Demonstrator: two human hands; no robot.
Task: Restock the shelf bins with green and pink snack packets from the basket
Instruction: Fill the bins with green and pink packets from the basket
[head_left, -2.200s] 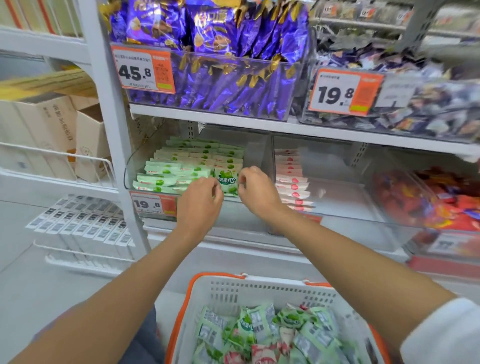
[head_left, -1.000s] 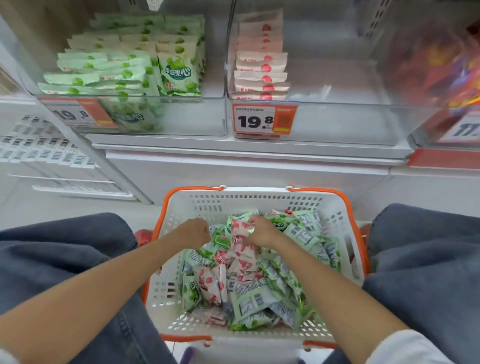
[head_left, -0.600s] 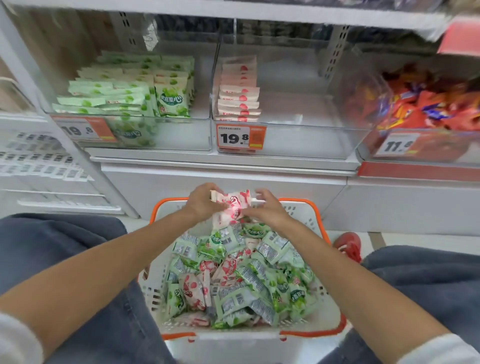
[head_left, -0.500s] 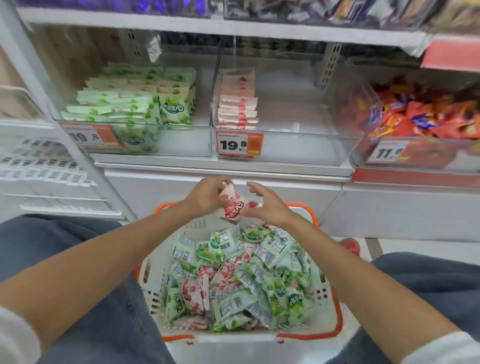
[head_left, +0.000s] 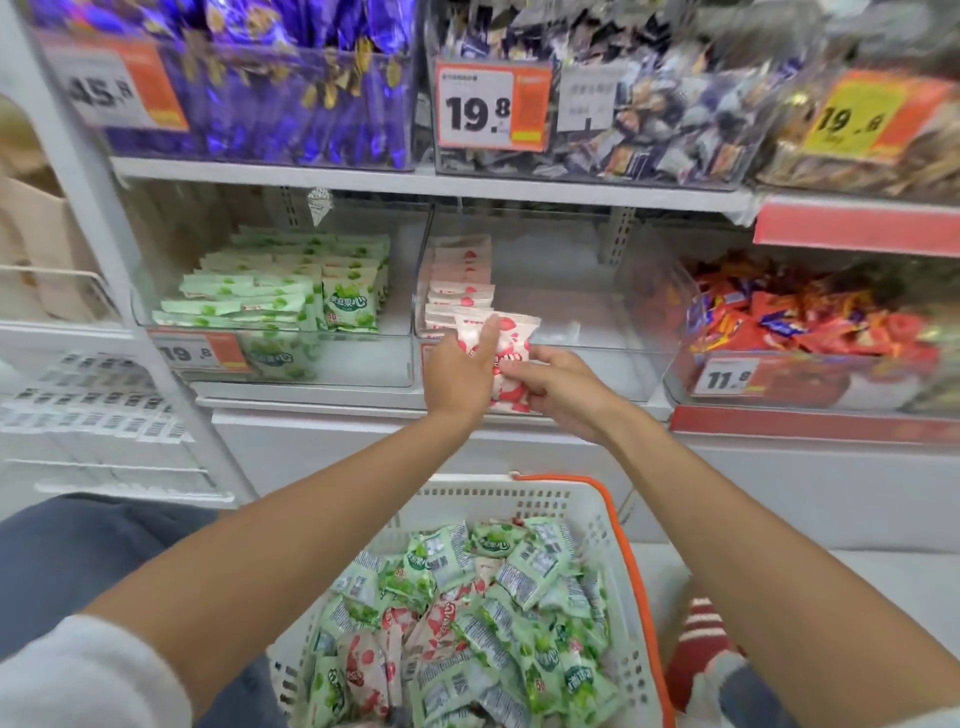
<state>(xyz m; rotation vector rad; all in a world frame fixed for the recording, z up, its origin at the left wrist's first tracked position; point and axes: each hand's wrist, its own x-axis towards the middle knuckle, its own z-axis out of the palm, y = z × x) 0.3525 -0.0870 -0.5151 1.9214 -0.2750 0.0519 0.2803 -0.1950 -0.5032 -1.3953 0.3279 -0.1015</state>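
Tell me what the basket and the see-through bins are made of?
The basket looks like hard white plastic: moulded slot holes, orange rim. The bin with pink packets seems clear, glossy plastic, perhaps acrylic: the packets show through its walls.

Covered at the upper arm by a soft, pale grey-white left sleeve (head_left: 88, 670) with a thick rounded edge. Bare forearms (head_left: 291, 540), bare left hand (head_left: 457, 374) and right hand (head_left: 563, 392). Dark blue trousers (head_left: 78, 551) of plain heavy cloth. On one foot a red shoe (head_left: 696, 642) with white stripes; shoe or sock, hard to tell.
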